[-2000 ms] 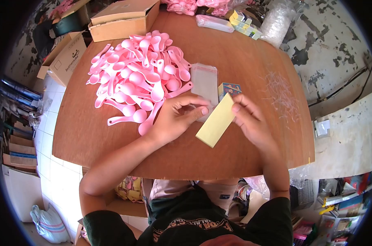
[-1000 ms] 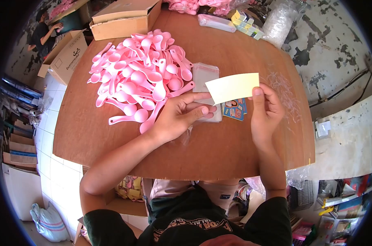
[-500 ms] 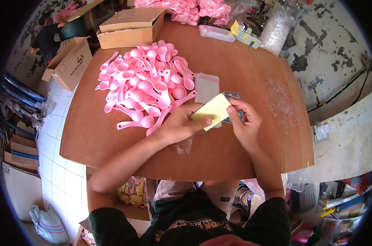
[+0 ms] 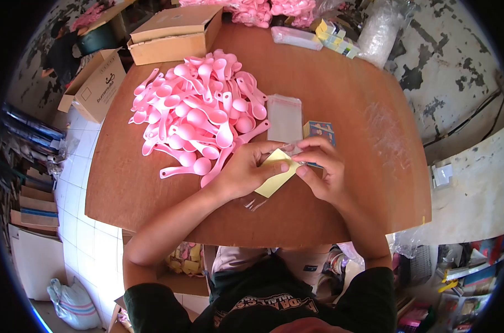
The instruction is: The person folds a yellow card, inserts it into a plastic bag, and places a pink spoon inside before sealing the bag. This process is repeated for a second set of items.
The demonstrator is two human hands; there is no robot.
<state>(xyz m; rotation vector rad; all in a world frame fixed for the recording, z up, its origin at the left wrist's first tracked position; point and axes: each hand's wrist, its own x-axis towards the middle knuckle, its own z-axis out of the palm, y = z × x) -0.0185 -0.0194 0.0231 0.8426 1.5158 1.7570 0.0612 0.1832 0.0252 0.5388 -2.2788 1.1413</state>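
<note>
Pinching from both sides, the left hand [image 4: 243,172] and right hand [image 4: 321,172] grip a pale yellow card [image 4: 274,177] at the frame's centre, fingertips closed on its upper edge, just above the brown table [image 4: 346,83]. Right behind them lies a stack of clear sleeves [image 4: 285,117], a small printed packet [image 4: 320,130] beside it. Pink spoons [image 4: 199,111] sprawl in a heap toward the upper left.

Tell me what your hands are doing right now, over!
Left hand and right hand both pinching the yellow card, clear sleeve trailing beneath. Pink spoons piled just left of the left hand. Clear bag stack behind. Nothing blocking.
</note>
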